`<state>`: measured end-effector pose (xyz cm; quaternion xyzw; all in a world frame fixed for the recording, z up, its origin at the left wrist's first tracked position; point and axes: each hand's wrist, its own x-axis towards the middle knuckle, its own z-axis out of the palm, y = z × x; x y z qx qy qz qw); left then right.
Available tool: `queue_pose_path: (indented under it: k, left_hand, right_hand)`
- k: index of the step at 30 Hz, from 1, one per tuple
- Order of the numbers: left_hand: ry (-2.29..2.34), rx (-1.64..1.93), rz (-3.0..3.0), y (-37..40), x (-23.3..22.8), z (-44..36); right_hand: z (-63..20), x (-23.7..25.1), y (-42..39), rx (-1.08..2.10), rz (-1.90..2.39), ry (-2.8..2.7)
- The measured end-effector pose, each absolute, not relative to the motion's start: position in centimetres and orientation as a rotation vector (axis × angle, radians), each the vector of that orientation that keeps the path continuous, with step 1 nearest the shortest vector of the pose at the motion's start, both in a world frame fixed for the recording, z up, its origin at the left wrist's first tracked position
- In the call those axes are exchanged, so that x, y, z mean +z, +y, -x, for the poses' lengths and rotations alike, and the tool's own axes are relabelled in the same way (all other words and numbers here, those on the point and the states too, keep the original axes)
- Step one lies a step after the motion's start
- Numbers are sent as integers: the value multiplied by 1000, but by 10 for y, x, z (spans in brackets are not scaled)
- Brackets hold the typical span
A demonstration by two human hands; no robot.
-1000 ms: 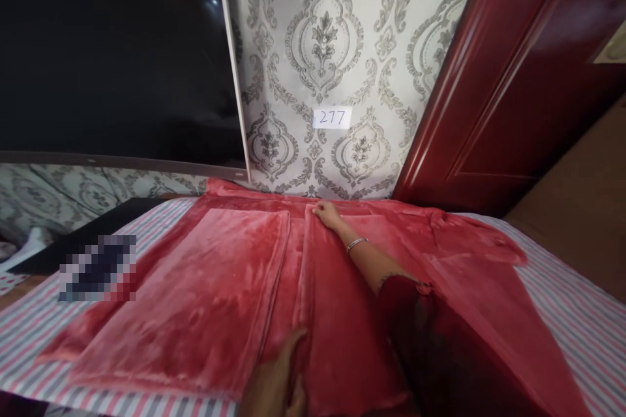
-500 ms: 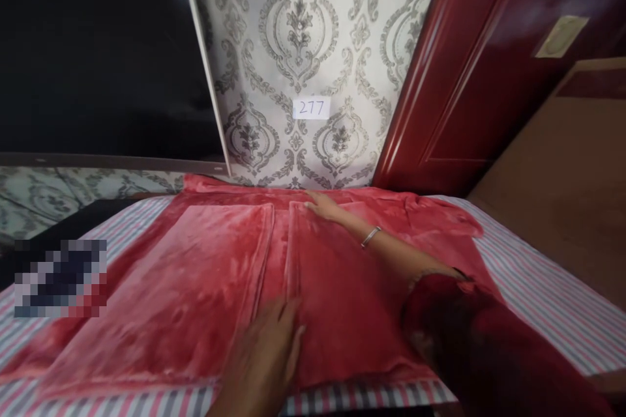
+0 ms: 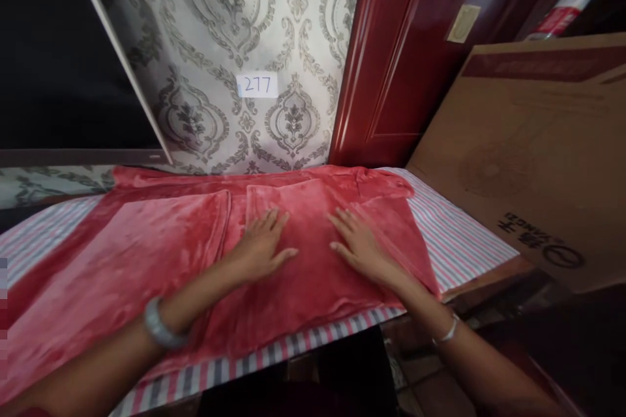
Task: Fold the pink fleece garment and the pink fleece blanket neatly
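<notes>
A plush red blanket (image 3: 147,254) lies spread before me, with a left and a right panel folded inward and a narrow gap between their edges. My left hand (image 3: 261,247) rests flat on the right panel near its inner edge, fingers spread. On the same panel, farther right, lies my right hand (image 3: 357,244), also flat with fingers apart. Neither hand grips the fabric. Under the blanket is a striped cloth (image 3: 454,228) in pink, grey and white.
A large dark screen (image 3: 59,65) stands at the back left against patterned wallpaper (image 3: 225,0). A paper label marked 277 (image 3: 257,85) is on the wall. To the right are a dark red door (image 3: 391,45), a cardboard box (image 3: 528,143) and a plastic bottle (image 3: 572,6).
My view has turned right. My left hand has moved forward onto the right panel, and my right hand has come back from the far edge to lie on that panel too.
</notes>
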<state>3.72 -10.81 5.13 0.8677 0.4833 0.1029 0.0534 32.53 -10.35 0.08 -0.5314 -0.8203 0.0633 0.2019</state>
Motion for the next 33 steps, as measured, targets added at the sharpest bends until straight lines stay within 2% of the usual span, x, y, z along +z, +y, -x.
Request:
queue_pose_path:
  k: [5, 8, 16, 20, 24, 29, 33]
  left_hand:
    - [1526, 148, -2722, -86, -10, -29]
    - [1519, 155, -2757, -88, -25, -21]
    - [1504, 43, -2683, -86, -6, -21]
    - [1356, 11, -2721, -116, 11, -30]
    - [1109, -53, -2756, -150, 9, -31]
    - [1190, -39, -2702, -162, -3, -6]
    - [1220, -42, -2638, -156, 16, -11]
  right_hand:
    - [-307, -32, -148, 295, 1617, -2400]
    - [-309, -42, -150, 307, 1589, -2363]
    - [-333, -41, -148, 458, 1459, -2247]
    - [-331, -34, -170, 293, 1590, -2147]
    - [-300, -35, -195, 199, 1548, -2315]
    - [-287, -35, -213, 333, 1514, -2388]
    - [-306, -20, -200, 469, 1389, -2319]
